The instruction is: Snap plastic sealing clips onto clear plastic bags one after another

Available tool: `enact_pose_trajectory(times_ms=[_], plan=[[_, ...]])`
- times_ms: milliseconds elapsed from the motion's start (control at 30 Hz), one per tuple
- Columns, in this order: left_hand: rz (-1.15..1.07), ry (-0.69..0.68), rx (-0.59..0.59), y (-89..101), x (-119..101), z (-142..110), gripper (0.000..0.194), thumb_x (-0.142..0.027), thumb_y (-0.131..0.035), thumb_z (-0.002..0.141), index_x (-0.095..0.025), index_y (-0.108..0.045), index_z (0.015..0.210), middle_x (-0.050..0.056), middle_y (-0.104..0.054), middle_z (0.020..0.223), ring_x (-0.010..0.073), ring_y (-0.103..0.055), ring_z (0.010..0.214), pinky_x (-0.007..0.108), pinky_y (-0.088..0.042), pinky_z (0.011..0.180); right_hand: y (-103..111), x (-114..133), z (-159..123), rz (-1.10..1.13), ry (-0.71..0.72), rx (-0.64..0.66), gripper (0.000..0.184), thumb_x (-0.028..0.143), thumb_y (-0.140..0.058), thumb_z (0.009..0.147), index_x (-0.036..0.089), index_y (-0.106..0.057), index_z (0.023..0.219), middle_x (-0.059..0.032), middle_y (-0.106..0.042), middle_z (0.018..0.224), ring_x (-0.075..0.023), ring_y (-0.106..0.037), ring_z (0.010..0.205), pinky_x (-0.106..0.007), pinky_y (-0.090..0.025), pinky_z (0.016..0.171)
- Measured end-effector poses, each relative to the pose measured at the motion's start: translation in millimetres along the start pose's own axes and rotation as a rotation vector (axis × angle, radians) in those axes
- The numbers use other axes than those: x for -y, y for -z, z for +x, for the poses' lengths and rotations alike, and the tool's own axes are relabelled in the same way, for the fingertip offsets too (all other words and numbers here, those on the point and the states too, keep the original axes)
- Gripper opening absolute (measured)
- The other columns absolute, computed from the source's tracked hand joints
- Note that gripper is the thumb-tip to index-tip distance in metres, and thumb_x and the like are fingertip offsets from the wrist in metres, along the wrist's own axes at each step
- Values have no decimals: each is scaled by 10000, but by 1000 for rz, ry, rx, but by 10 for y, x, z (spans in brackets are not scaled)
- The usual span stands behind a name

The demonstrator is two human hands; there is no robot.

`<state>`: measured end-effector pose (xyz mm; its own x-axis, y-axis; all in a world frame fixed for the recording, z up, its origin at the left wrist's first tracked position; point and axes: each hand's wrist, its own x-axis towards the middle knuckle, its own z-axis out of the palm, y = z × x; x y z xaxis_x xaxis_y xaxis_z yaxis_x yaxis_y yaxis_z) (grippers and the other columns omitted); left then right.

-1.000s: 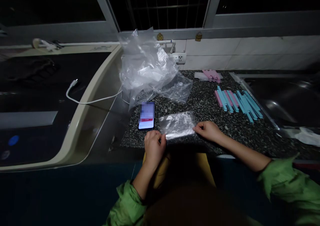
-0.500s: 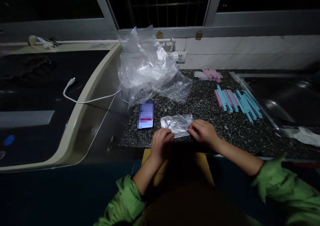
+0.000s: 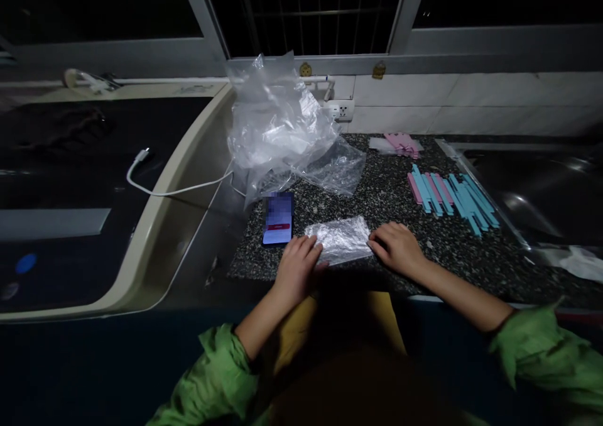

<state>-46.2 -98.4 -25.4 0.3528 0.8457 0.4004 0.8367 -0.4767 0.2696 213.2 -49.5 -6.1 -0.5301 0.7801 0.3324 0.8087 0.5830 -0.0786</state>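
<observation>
The small clear plastic bag point(image 3: 342, 239) lies flat on the granite countertop point(image 3: 386, 193), between our two hands and just right of the smartphone point(image 3: 277, 225). Our left hand point(image 3: 299, 264) rests at the bag's left edge, fingers bent and close together; our right hand point(image 3: 396, 248) meets the right edge, thumb below the curled fingers. We cannot tell whether either hand pinches the film.

For good handling, we draw the edges apart with light, even tension and smooth the wrinkles outward; thin film probably creases or slides if one side pulls harder.

Glare masks the bag's opening and any contents. Our left fingers cover its near-left corner, the left thumb is hard to make out, and the smartphone's screen is partly pixelated.
</observation>
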Motion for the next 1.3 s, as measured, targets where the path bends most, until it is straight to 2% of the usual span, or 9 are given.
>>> enact_pose_trajectory(times_ms=[200,300,400,533,633,800,967,1133,1300], plan=[[190,262,-49,121,445,504,376,-340,-411,844,-117,-530,1122,192,-513,1221,307,-481,1127,552,-277,988,-59,69,47,-11,53,-4,221,313,-452,854,167,-595,769,-72,-605,746,-190,-474,735,-310,-292,671],[166,253,-44,177,546,527,352,-289,-381,847,-133,-522,1129,165,-544,1186,288,-497,1110,550,-272,993,-52,24,-2,-11,60,-7,225,325,-451,855,170,-594,777,-73,-602,753,-190,-472,737,-311,-292,672],[77,29,-1,244,458,364,331,-249,-385,835,-169,-530,1122,111,-551,1191,243,-468,1144,508,-239,1041,-65,-37,-19,-43,59,8,203,311,-465,846,171,-594,776,-72,-596,750,-194,-466,743,-308,-291,673],[-137,-257,232,267,228,56,390,-257,-485,779,-186,-513,1162,102,-535,1213,228,-455,1153,442,-325,1014,-97,-141,78,-81,54,24,208,320,-472,842,166,-596,779,-76,-592,751,-201,-462,747,-308,-296,675],[-196,-241,250,201,77,-91,419,-251,-550,732,-200,-527,1148,111,-544,1184,254,-471,1126,466,-345,988,-102,-228,217,-61,80,50,211,335,-482,836,164,-600,805,-80,-590,767,-205,-462,763,-310,-307,690],[-297,-24,120,-47,-219,-170,232,-251,-506,799,-194,-565,1016,74,-610,941,190,-559,894,353,-467,813,-140,-271,461,-68,45,40,201,328,-498,824,157,-603,821,-87,-597,787,-212,-462,785,-312,-313,703],[-174,-189,158,-277,-522,-199,223,-215,-495,799,-209,-587,1002,72,-627,888,210,-563,866,386,-451,839,-253,-205,635,-97,56,66,205,323,-492,831,157,-609,806,-96,-602,789,-219,-466,796,-319,-310,709],[-186,-243,51,-94,-344,-131,472,-431,-562,749,-170,-516,1139,127,-571,1106,246,-510,1030,421,-424,894,-209,-184,595,-40,73,-2,207,315,-475,842,159,-609,820,-89,-600,794,-207,-466,788,-313,-320,711],[-72,-152,171,104,-50,-87,550,-361,-614,698,-176,-481,1199,133,-491,1243,300,-415,1145,514,-303,995,-180,-148,426,10,147,29,218,344,-492,833,166,-606,780,-76,-596,767,-196,-469,765,-306,-331,694]])
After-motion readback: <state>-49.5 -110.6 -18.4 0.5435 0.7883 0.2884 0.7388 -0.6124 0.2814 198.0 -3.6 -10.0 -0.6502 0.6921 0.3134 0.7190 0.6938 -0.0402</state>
